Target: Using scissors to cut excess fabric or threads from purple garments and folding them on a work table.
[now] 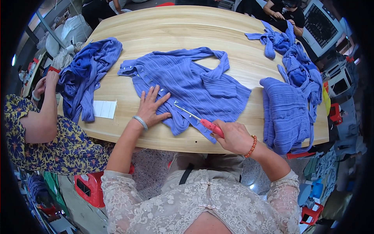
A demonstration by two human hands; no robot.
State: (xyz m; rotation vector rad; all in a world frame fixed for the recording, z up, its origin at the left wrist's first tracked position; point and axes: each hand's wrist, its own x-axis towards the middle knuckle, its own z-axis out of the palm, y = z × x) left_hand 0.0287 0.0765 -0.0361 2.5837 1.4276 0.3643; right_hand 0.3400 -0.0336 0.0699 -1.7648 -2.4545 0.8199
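The blue shirt lies near the middle of the wooden table. The left hand is spread out flat on it, gripping nothing. The right hand is curled tight around the red handle of a thin tool, its metal tip over the shirt

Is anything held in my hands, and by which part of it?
Your right hand holds a thin tool by its red handle; your left hand lies spread on the blue garment.
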